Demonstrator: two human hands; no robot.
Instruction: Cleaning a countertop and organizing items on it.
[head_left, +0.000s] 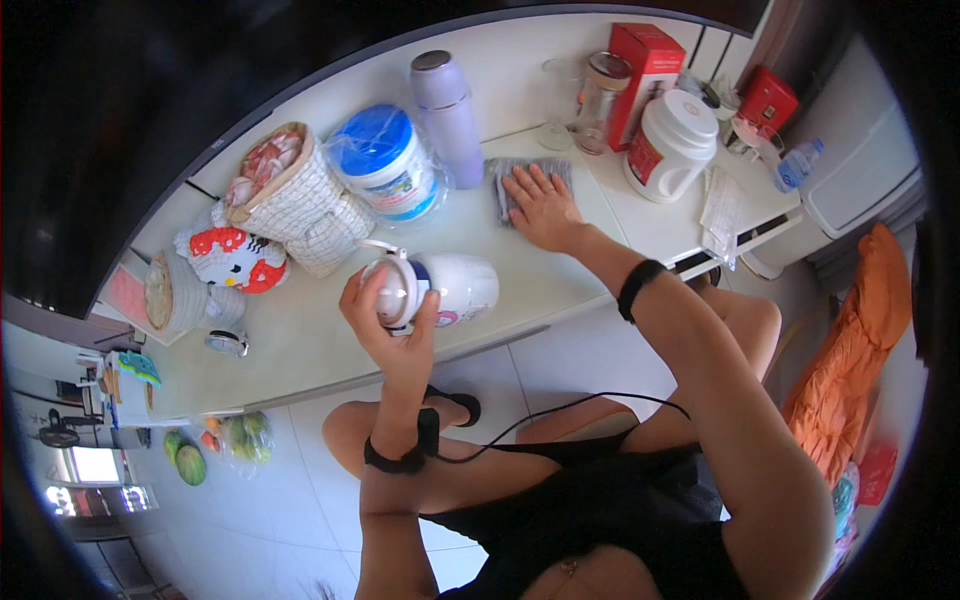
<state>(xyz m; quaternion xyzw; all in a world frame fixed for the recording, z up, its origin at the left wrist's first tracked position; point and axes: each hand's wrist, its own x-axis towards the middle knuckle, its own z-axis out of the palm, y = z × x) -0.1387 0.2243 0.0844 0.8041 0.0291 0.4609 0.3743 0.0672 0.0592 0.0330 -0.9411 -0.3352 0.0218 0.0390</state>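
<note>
My left hand (394, 315) grips a white bottle (461, 289) around its lid end, with the fingers on one side and the thumb on the other. The bottle is tilted onto its side over the front part of the white cabinet top (315, 345); whether its base touches the surface, I cannot tell. Its lid has a clear dome and a raised white loop. On a folded grey cloth (504, 196) my right hand (544, 206) lies flat, fingers slightly spread. Just behind the cloth stands a lilac vacuum flask (450, 120).
Along the back are a blue-lidded tub (386, 169), a woven basket (300, 202) and a crocheted cat-face piece (236, 259). To the right stand a glass jar (600, 97), a red box (637, 82) and a white handled jug (675, 146). A small clock (227, 343) sits at left.
</note>
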